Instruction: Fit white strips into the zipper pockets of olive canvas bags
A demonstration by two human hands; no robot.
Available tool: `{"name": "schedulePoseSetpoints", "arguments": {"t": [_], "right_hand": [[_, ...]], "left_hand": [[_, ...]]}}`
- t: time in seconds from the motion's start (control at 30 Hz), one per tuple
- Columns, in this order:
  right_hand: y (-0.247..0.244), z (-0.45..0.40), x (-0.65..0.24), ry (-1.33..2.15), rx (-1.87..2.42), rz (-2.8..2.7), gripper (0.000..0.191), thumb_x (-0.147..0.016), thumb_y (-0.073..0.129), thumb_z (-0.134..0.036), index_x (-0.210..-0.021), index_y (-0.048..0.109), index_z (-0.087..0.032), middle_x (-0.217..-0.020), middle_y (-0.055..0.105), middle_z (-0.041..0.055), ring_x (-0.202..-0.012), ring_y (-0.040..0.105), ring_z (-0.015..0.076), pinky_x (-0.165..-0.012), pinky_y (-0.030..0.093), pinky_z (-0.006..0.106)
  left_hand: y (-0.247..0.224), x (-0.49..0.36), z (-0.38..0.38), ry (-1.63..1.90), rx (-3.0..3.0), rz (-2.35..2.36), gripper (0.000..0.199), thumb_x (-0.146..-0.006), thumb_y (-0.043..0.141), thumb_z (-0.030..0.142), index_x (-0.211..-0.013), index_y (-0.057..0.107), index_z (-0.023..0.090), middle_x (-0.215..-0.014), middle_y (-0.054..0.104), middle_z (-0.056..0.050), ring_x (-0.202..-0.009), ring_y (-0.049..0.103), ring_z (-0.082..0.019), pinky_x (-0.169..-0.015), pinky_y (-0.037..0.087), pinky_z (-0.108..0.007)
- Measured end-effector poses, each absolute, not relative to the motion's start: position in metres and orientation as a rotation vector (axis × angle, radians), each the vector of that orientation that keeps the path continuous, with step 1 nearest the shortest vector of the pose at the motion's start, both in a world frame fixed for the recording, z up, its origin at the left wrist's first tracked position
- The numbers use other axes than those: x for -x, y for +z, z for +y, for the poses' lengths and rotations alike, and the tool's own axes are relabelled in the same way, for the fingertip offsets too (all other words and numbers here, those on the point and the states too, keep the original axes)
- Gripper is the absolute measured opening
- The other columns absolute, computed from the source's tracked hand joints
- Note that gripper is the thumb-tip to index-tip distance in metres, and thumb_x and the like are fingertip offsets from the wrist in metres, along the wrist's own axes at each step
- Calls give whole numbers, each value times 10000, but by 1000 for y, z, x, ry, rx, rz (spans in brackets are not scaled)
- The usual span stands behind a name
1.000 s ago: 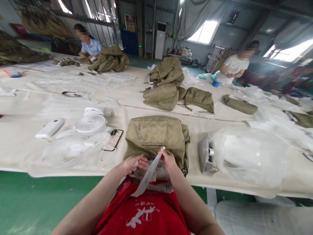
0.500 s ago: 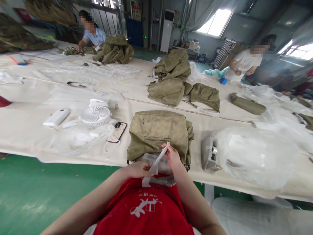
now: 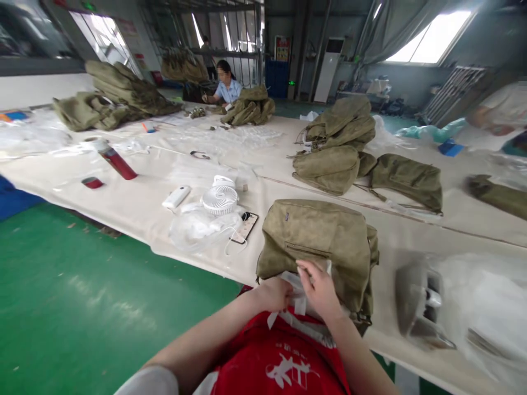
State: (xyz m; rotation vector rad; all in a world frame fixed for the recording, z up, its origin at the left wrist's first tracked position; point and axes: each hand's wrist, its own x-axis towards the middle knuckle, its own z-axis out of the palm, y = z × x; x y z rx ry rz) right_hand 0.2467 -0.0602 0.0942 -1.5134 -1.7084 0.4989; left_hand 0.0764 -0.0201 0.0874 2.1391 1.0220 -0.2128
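An olive-green canvas bag (image 3: 317, 227) with a small label and a front zip lies at the table's near edge. Clear plastic (image 3: 291, 281), apparently a bag, bunches between my hands, against the canvas bag's near side. My left hand (image 3: 276, 293) is closed on it, with the fingertips partly hidden. With fingers bent together, my right hand (image 3: 320, 288) pinches at the plastic in front of the zip. A loose whitish strip hangs below my left hand, over the red apron (image 3: 284, 356).
Left of the bag are a phone (image 3: 245, 227), a white fan (image 3: 220, 200) and a red bottle (image 3: 118, 161). A tape dispenser (image 3: 430, 307) and plastic bags (image 3: 489, 302) lie right. More olive bags (image 3: 329, 164) are behind. Two co-workers stand or sit across the table.
My view has turned left. The strip stretched between my hands is no longer held taut; my right hand has come down closer to my left.
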Motion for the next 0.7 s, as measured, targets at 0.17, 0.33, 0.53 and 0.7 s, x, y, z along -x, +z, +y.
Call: {"name": "schedulePoseSetpoints", "arguments": {"t": [0.17,0.33,0.53,0.7], "right_hand": [[83,-66,-228,919,1443,-1915,248,-892,479,-341,-941,707,-257,-898,716,49,-839,643,208,-766,453,303],[67,-74,-252,1056,1536,-2001,153,-793,616,-338,-843,732,-250,-753,715,28,-654,611,181,-577,374,258],[73,-76,-262,1080,1644,-2228,165,-784,607,-294,-843,738,-211,-775,717,30,-654,586,158,-539,313,239],[79,-73,-262,1151,1764,-2331,242,-847,550,-369,-881,728,-207,-779,704,28,-652,563,134,-524,286,229]], "left_hand": [[76,-85,-16,-188,-2265,819,168,-719,617,250,-807,735,168,-795,716,-113,-795,632,-269,-711,450,-318],[71,-71,-8,-233,-2146,753,266,-773,544,363,-759,737,180,-621,665,-61,-558,559,-204,-551,377,-290],[66,-75,-1,-213,-2050,671,277,-780,526,371,-701,705,176,-576,596,-5,-537,484,-142,-529,329,-234],[77,-81,1,-277,-2017,590,384,-848,405,410,-737,679,165,-622,576,5,-580,467,-130,-537,325,-221]]}}
